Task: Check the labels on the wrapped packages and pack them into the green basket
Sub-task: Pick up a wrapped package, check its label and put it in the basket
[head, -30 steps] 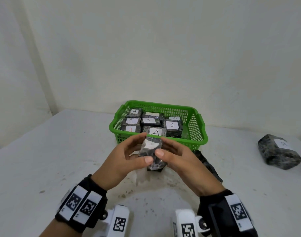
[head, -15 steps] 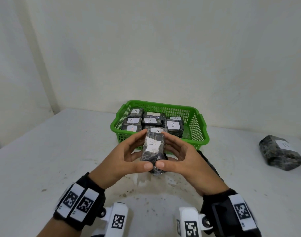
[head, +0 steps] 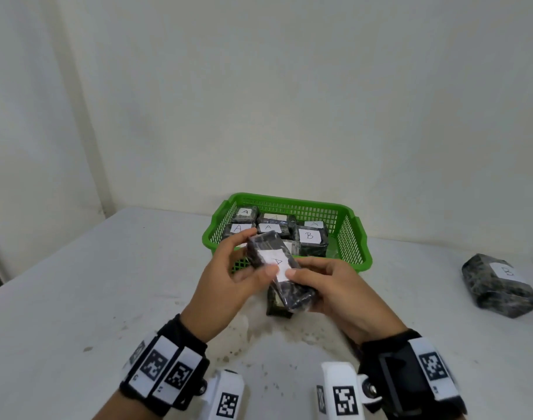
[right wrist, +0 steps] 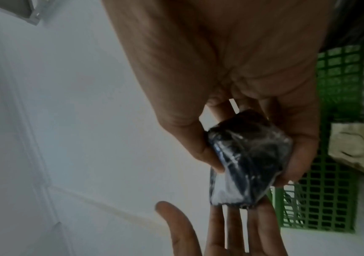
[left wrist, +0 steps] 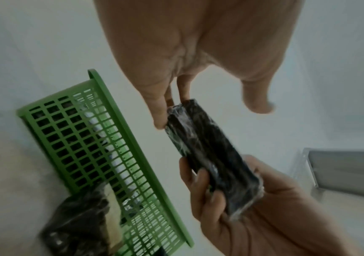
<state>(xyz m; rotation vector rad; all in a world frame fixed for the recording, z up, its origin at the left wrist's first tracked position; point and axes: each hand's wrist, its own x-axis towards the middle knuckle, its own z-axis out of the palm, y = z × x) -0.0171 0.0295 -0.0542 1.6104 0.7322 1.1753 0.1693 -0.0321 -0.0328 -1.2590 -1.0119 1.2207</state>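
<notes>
Both hands hold up one dark wrapped package [head: 274, 265] in front of the green basket [head: 289, 200]. Its white label faces up and reads A, turned sideways. My right hand [head: 335, 286] grips the near end between thumb and fingers [right wrist: 216, 155]. My left hand [head: 229, 280] has straight fingers [left wrist: 160, 119] against the far end, and both wrist views show its thumb held clear. Several labelled packages lie in the basket, most marked A and one marked B [head: 310, 237]. A second package [head: 279, 309] lies on the table under the hands.
A larger wrapped package marked B [head: 498, 287] lies on the white table [head: 107, 283] at the right. The basket stands near the back wall. Bare stained tabletop stretches to the left and in front.
The held package has turned from end-on to slanting with its label up, and has risen slightly toward the basket. The left thumb has come off it.
</notes>
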